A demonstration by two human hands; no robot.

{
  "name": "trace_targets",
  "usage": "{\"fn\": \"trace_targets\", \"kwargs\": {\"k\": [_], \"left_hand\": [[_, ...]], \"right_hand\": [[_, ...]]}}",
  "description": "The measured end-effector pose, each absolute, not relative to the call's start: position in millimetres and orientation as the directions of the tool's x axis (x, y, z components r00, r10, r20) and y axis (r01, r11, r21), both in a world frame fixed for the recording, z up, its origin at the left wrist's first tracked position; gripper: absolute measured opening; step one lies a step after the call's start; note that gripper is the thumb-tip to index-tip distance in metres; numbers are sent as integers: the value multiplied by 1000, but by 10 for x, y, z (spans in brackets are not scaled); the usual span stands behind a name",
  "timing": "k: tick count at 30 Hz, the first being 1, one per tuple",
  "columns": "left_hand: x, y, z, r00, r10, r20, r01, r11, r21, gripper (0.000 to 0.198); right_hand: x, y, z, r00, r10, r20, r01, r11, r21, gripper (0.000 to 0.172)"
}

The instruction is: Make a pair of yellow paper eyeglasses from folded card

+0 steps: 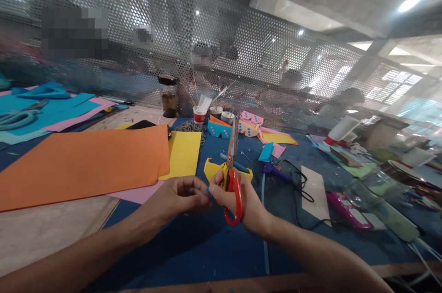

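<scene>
My right hand [240, 194] is closed around red-handled scissors [234, 178], whose blades point up and away. Between its thumb and fingertips shows a tiny blue piece [208, 189], possibly paper. Close beside it, my left hand [188, 194] has its fingers curled together at that piece; what they pinch is hidden. Just behind both hands lies a yellow cut-out paper shape [212, 171], partly covered by the right hand. Farther back stand folded paper pieces with small dots, among them a blue one [220, 129] and a pink one [251, 118].
Orange sheets [86, 159] and a yellow sheet [184, 150] lie to the left. A glue gun [276, 172] with a black cable is at right, near a pink-and-white device [350, 210]. A lidded jar [168, 97] stands before the perforated metal screen [235, 26].
</scene>
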State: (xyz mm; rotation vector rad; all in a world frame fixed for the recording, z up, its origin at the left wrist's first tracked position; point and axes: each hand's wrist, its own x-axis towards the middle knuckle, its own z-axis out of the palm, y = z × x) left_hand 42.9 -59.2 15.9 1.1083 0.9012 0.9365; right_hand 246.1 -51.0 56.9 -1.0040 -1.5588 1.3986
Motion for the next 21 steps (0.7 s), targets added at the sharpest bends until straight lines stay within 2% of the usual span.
{"fn": "trace_targets", "kwargs": {"k": [5, 12, 21], "left_hand": [[455, -614, 206, 311, 940, -137, -181, 200, 963, 38], [450, -604, 308, 282, 948, -146, -67, 171, 983, 38], [471, -653, 340, 306, 948, -90, -41, 107, 993, 27]], "right_hand": [[2445, -531, 555, -399, 916, 47, 43, 70, -997, 30], [2451, -594, 631, -421, 905, 57, -8, 59, -998, 35], [2416, -578, 565, -411, 911, 34, 13, 43, -999, 27]]}}
